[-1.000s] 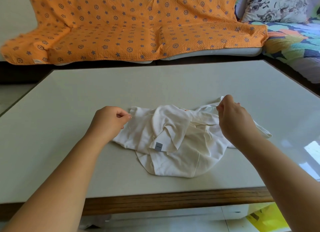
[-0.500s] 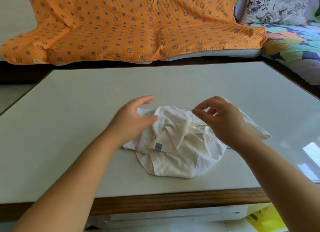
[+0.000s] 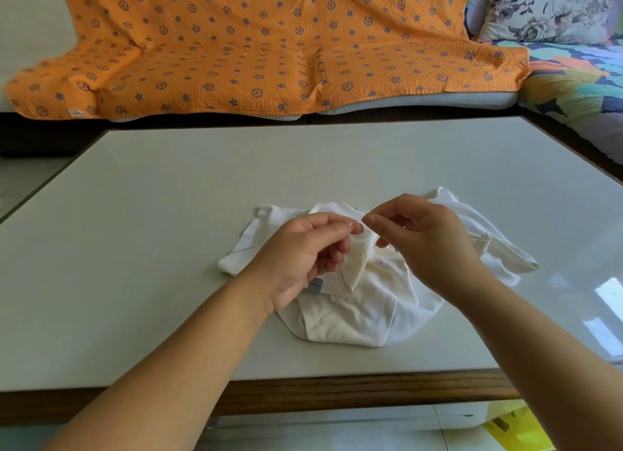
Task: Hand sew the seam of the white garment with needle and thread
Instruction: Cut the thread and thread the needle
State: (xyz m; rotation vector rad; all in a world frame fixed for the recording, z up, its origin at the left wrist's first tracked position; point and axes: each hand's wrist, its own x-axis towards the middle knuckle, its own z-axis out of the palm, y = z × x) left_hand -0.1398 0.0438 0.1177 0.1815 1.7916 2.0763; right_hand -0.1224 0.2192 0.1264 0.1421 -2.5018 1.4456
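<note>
Left hand (image 3: 303, 251) is pinching up a fold of the white garment (image 3: 364, 302) that's bunched on the pale worktop (image 3: 168, 214), right hand (image 3: 424, 238) meets it fingertip to fingertip, pinched on what looks like a thin needle (image 3: 361, 219).

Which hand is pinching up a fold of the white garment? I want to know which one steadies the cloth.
The left hand: a fold of the white garment hangs from its fingertips. The right hand pinches above the cloth, seemingly on a thin needle.
</note>
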